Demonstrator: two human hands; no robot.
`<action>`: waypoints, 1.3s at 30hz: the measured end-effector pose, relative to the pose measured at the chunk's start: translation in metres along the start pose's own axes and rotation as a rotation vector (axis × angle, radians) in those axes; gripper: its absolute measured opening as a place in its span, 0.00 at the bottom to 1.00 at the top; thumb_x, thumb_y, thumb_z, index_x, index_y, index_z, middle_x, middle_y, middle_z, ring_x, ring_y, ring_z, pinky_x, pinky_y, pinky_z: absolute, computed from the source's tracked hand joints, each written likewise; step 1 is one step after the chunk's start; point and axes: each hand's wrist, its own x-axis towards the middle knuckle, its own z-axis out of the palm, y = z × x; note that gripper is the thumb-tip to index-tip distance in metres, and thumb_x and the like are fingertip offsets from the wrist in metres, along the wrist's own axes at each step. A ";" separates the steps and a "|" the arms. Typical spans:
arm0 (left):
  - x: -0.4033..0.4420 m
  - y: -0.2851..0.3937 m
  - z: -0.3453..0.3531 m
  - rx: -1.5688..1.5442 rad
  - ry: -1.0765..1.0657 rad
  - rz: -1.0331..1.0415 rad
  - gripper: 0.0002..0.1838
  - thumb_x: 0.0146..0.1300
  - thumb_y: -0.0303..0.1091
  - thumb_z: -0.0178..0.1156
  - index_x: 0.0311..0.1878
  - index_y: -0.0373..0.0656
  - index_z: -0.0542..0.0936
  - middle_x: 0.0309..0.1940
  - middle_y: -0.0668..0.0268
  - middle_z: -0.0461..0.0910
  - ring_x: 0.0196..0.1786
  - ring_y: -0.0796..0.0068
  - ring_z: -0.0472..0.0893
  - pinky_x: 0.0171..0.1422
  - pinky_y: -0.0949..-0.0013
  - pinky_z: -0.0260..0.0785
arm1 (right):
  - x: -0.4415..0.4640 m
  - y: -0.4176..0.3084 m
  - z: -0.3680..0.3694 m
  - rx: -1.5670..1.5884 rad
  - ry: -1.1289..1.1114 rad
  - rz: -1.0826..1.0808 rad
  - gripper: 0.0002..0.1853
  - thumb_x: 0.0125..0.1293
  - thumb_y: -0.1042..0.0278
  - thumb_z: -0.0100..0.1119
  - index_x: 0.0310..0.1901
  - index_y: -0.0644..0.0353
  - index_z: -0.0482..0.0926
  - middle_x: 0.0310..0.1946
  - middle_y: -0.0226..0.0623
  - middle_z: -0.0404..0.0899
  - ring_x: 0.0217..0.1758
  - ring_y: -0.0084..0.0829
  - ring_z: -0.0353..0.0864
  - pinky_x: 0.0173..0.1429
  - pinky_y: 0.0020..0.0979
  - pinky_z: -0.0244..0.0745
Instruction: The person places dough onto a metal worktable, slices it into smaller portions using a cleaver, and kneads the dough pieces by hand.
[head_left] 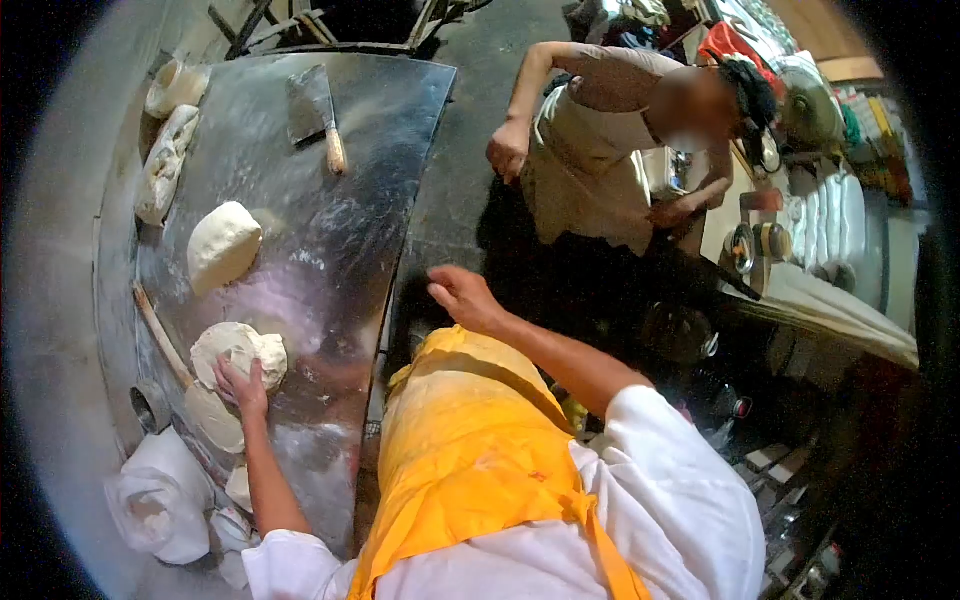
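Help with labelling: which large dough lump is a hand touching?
The rough, roundish white dough lump under the left hand; no hand touches the blocky white lump nearer the wooden-handled metal scraper.

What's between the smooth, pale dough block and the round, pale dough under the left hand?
No object: the head view shows bare grey metal tabletop between the dough block and the round dough.

On the bench [365, 225], a scraper [312, 105] lies at the far end. Nearer and to its left sits a dough lump [223, 248]; nearer still, a second dough piece [222, 345], with a stick [163, 335] to its left.
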 end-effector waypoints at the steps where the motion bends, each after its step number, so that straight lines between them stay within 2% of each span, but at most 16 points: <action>1: 0.000 0.003 -0.001 -0.009 0.010 0.011 0.56 0.68 0.64 0.66 0.86 0.43 0.50 0.87 0.48 0.46 0.88 0.46 0.44 0.89 0.39 0.30 | -0.020 0.003 -0.004 -0.004 0.014 -0.011 0.19 0.77 0.63 0.63 0.61 0.67 0.80 0.49 0.47 0.87 0.51 0.40 0.88 0.55 0.40 0.83; 3: 0.001 0.008 -0.015 0.044 -0.061 -0.006 0.54 0.68 0.65 0.66 0.85 0.41 0.55 0.85 0.45 0.50 0.87 0.47 0.48 0.89 0.44 0.38 | -0.050 0.004 -0.012 0.061 0.021 0.224 0.19 0.77 0.64 0.63 0.62 0.67 0.80 0.49 0.44 0.88 0.47 0.33 0.89 0.52 0.36 0.85; 4: 0.007 0.009 -0.027 0.036 -0.046 0.002 0.54 0.68 0.65 0.66 0.85 0.41 0.55 0.85 0.45 0.50 0.87 0.47 0.48 0.89 0.44 0.38 | -0.056 -0.001 -0.018 0.060 0.031 0.208 0.19 0.77 0.64 0.63 0.62 0.67 0.80 0.49 0.44 0.88 0.47 0.33 0.89 0.52 0.36 0.85; 6: 0.024 0.004 -0.058 -0.241 -0.389 -0.016 0.50 0.67 0.62 0.68 0.82 0.38 0.62 0.82 0.43 0.56 0.84 0.45 0.57 0.87 0.51 0.49 | -0.071 -0.013 -0.028 0.081 0.090 0.163 0.18 0.77 0.66 0.63 0.62 0.67 0.80 0.48 0.41 0.88 0.43 0.28 0.88 0.49 0.33 0.85; 7: 0.031 0.001 -0.073 -0.251 -0.409 0.060 0.43 0.70 0.55 0.67 0.79 0.37 0.68 0.78 0.43 0.64 0.80 0.46 0.66 0.83 0.57 0.58 | -0.072 -0.017 -0.033 0.087 0.133 0.128 0.18 0.77 0.67 0.63 0.61 0.67 0.80 0.47 0.39 0.88 0.43 0.26 0.87 0.48 0.32 0.84; 8: 0.032 0.000 -0.082 -0.255 -0.398 0.066 0.43 0.70 0.55 0.67 0.79 0.37 0.68 0.78 0.43 0.64 0.80 0.46 0.66 0.83 0.57 0.58 | -0.072 -0.020 -0.039 0.153 0.170 0.084 0.17 0.77 0.68 0.63 0.61 0.67 0.80 0.45 0.37 0.87 0.42 0.25 0.86 0.48 0.31 0.83; 10: 0.015 0.034 -0.123 -0.013 0.029 0.339 0.37 0.73 0.48 0.66 0.78 0.37 0.69 0.76 0.46 0.69 0.78 0.48 0.68 0.83 0.56 0.58 | -0.072 -0.056 -0.057 0.072 0.242 -0.038 0.17 0.77 0.68 0.63 0.61 0.68 0.80 0.43 0.34 0.86 0.43 0.24 0.85 0.50 0.30 0.82; 14: -0.032 0.141 -0.219 -0.720 0.057 0.545 0.21 0.75 0.34 0.65 0.68 0.43 0.78 0.75 0.53 0.73 0.77 0.56 0.71 0.84 0.56 0.57 | -0.078 -0.135 -0.091 0.171 0.347 -0.283 0.15 0.80 0.68 0.61 0.62 0.64 0.82 0.44 0.32 0.84 0.44 0.23 0.85 0.52 0.28 0.82; 16: -0.058 0.168 -0.260 -0.779 0.164 0.754 0.11 0.75 0.28 0.64 0.58 0.47 0.83 0.75 0.55 0.74 0.78 0.58 0.71 0.83 0.53 0.57 | -0.092 -0.180 -0.115 0.092 0.429 -0.434 0.15 0.81 0.68 0.59 0.64 0.63 0.80 0.50 0.37 0.85 0.49 0.27 0.87 0.57 0.31 0.84; 17: -0.073 0.182 -0.279 -0.828 0.226 0.859 0.07 0.76 0.32 0.63 0.54 0.48 0.84 0.75 0.54 0.74 0.79 0.56 0.70 0.83 0.52 0.56 | -0.107 -0.214 -0.118 0.203 0.508 -0.427 0.15 0.83 0.66 0.56 0.62 0.63 0.82 0.51 0.40 0.86 0.48 0.30 0.89 0.55 0.31 0.84; 18: -0.089 0.193 -0.300 -0.876 0.288 0.965 0.05 0.77 0.37 0.63 0.50 0.50 0.85 0.75 0.54 0.74 0.80 0.54 0.69 0.83 0.50 0.56 | -0.121 -0.233 -0.133 0.027 0.575 -0.508 0.14 0.83 0.66 0.55 0.59 0.63 0.83 0.52 0.41 0.86 0.48 0.31 0.89 0.54 0.31 0.83; 21: -0.131 0.213 -0.373 -0.849 0.342 1.346 0.18 0.76 0.52 0.61 0.57 0.49 0.82 0.75 0.51 0.73 0.80 0.50 0.68 0.84 0.45 0.53 | -0.186 -0.296 -0.174 -0.188 0.794 -0.665 0.11 0.79 0.67 0.56 0.51 0.63 0.84 0.52 0.40 0.87 0.47 0.30 0.90 0.52 0.30 0.83; 23: -0.160 0.223 -0.405 -0.879 0.348 1.420 0.23 0.75 0.56 0.61 0.60 0.48 0.81 0.75 0.50 0.73 0.80 0.49 0.68 0.84 0.45 0.53 | -0.233 -0.330 -0.193 -0.308 0.906 -0.778 0.10 0.78 0.68 0.57 0.49 0.63 0.85 0.52 0.39 0.87 0.47 0.30 0.90 0.51 0.30 0.83; 26: -0.214 0.249 -0.443 -1.064 0.432 1.558 0.30 0.78 0.65 0.46 0.73 0.59 0.70 0.84 0.53 0.47 0.86 0.49 0.52 0.88 0.42 0.42 | -0.293 -0.361 -0.203 -0.461 0.964 -0.959 0.10 0.78 0.68 0.57 0.49 0.63 0.85 0.52 0.39 0.87 0.46 0.30 0.90 0.51 0.30 0.82; 30: -0.237 0.255 -0.459 -1.027 0.468 1.707 0.30 0.77 0.64 0.47 0.73 0.58 0.70 0.83 0.53 0.48 0.85 0.49 0.53 0.88 0.42 0.43 | -0.347 -0.384 -0.203 -0.602 0.958 -1.100 0.10 0.77 0.68 0.58 0.50 0.63 0.84 0.52 0.40 0.87 0.46 0.30 0.89 0.51 0.30 0.82; 39: -0.254 0.243 -0.466 -0.956 0.504 1.794 0.30 0.76 0.61 0.49 0.73 0.56 0.70 0.82 0.52 0.51 0.84 0.48 0.54 0.87 0.43 0.44 | -0.386 -0.391 -0.193 -0.692 0.942 -1.186 0.10 0.76 0.68 0.59 0.51 0.63 0.84 0.51 0.40 0.87 0.46 0.31 0.89 0.51 0.30 0.82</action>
